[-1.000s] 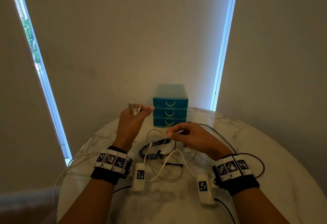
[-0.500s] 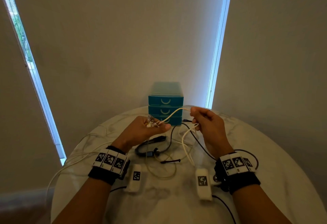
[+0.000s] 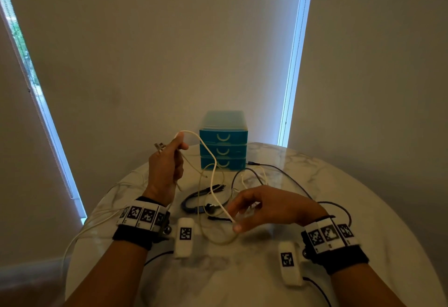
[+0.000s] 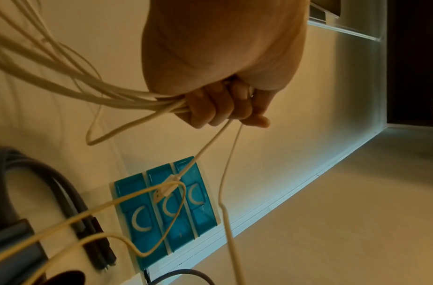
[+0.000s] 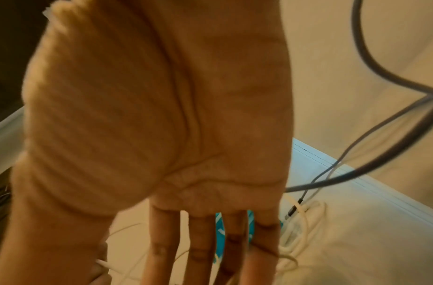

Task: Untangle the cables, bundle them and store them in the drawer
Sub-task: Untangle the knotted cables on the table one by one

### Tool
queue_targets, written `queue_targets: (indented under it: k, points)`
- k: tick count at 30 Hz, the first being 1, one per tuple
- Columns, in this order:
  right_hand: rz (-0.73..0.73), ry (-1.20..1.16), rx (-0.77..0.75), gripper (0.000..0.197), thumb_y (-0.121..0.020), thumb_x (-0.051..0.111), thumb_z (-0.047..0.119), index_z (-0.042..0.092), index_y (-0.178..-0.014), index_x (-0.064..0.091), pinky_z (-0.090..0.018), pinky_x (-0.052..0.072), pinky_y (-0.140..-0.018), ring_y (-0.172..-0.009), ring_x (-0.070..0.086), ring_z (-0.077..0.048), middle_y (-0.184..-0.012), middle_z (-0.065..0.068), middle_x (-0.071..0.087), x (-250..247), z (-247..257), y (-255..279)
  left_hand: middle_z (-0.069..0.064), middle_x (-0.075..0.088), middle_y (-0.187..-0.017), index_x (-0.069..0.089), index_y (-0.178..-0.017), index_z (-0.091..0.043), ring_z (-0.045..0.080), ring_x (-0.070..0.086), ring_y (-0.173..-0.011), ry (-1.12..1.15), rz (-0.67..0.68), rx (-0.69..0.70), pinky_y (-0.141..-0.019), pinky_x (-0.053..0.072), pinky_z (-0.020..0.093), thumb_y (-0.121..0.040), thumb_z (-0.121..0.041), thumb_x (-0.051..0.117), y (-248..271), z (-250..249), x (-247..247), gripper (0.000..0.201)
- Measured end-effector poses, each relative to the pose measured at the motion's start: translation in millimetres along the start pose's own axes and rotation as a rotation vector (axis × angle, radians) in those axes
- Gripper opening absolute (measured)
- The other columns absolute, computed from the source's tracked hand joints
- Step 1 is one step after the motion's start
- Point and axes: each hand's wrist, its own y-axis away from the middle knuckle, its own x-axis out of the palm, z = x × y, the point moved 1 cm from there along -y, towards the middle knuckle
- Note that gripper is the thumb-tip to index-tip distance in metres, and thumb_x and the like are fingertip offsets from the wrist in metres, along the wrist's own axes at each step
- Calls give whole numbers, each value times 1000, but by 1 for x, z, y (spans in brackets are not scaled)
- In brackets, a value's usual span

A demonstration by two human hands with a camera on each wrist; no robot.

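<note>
On the marble table (image 3: 339, 197), cables lie tangled; my left hand (image 3: 164, 168) fists white cable (image 3: 213, 173) coils, my right hand (image 3: 261, 206) pinches its slack; drawers (image 3: 223, 146) at twelve o'clock unopened.

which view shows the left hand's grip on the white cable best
The left wrist view: the left hand has its fingers curled round several strands of the white cable. The head view shows only the hand's back; the right wrist view doesn't show it.
</note>
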Motion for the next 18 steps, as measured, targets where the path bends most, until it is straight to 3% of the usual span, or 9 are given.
queue_targets:
  k: [3, 8, 9, 11, 13, 14, 15, 18]
  points:
    - [-34, 109, 14, 30, -82, 91, 40, 36, -110, 82, -28, 49, -99, -112, 63, 0, -114, 20, 75, 0, -4, -2, -8, 33, -52, 66, -77, -21, 9, 22, -43, 37, -16, -1, -39, 20, 23, -101, -46, 70, 0, 0, 0, 35]
    - [-170, 112, -112, 15, -86, 89, 33, 30, -101, 85, -19, 45, -87, -103, 67, 2, -106, 17, 78, -6, -4, 0, -8, 31, -56, 68, -81, -21, 8, 21, -45, 85, -6, 11, -39, 18, 23, -102, -46, 68, -1, 2, -3, 33]
    - [-295, 63, -168, 14, -87, 88, 33, 29, -100, 85, -20, 49, -87, -101, 68, 1, -105, 16, 79, -7, -2, -1, -8, 31, -56, 70, -82, -20, 8, 21, -45, 69, 10, 12, -40, 18, 23, -102, -46, 68, -1, 2, -3, 33]
    - [-764, -89, -270, 13, -88, 87, 34, 29, -100, 85, -26, 59, -87, -100, 70, -4, -111, 15, 75, -13, -1, -3, -7, 30, -57, 75, -89, -18, 10, 20, -47, -7, 81, 12, -42, 16, 24, -101, -47, 68, 1, 2, -1, 33]
    - [-1262, -154, -342, 17, -89, 87, 31, 28, -105, 85, -19, 59, -85, -104, 69, -11, -115, 13, 70, -21, -1, 2, -4, 28, -59, 81, -96, -16, 12, 17, -50, -111, 192, 25, -46, 14, 29, -101, -48, 68, 6, 1, 4, 35]
    - [-1392, -186, -345, 18, -90, 86, 29, 26, -108, 85, -16, 57, -83, -102, 70, -13, -112, 10, 71, -24, 0, 6, -3, 27, -60, 83, -99, -17, 13, 16, -52, -165, 246, 37, -49, 13, 32, -101, -49, 68, 10, 1, 7, 36]
    - [-1425, -257, -333, 19, -91, 85, 29, 24, -110, 85, -17, 58, -83, -97, 72, -14, -107, 8, 75, -26, 1, 9, -3, 26, -60, 84, -103, -17, 14, 16, -53, -218, 297, 50, -52, 12, 34, -101, -50, 67, 13, 0, 10, 37]
    - [-1293, -575, -248, 19, -90, 87, 27, 15, -104, 84, -28, 66, -81, -81, 79, -18, -87, -3, 82, -23, 5, 11, -7, 29, -58, 85, -110, -23, 13, 19, -52, -343, 418, 90, -53, 14, 33, -101, -50, 66, 24, -2, 18, 34]
